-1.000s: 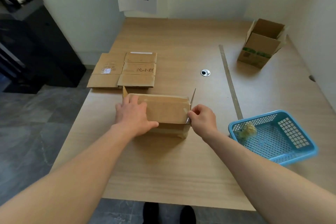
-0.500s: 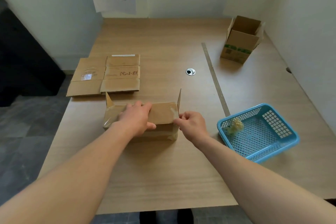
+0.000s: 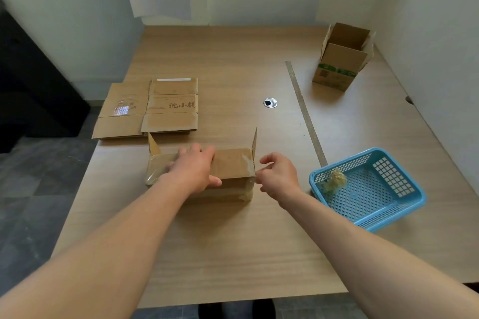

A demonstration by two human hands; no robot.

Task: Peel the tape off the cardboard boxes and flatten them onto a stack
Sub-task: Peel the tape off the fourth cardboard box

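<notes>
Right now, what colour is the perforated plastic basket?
The perforated plastic basket is light blue; head view.

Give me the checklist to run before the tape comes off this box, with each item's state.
1. Steadying: ok, the left hand lies flat on top of the box.
2. Pinch: cannot tell; fingers of the right hand curl at the box's right edge, but the clear tape is hard to see.
3. Clearance: ok, both end flaps stand upright.
4. Scrap bin: ok, the blue basket sits to the right, holding a crumpled wad.
5. Drop spot: ok, the flattened stack lies behind the box, apart from it.
</notes>
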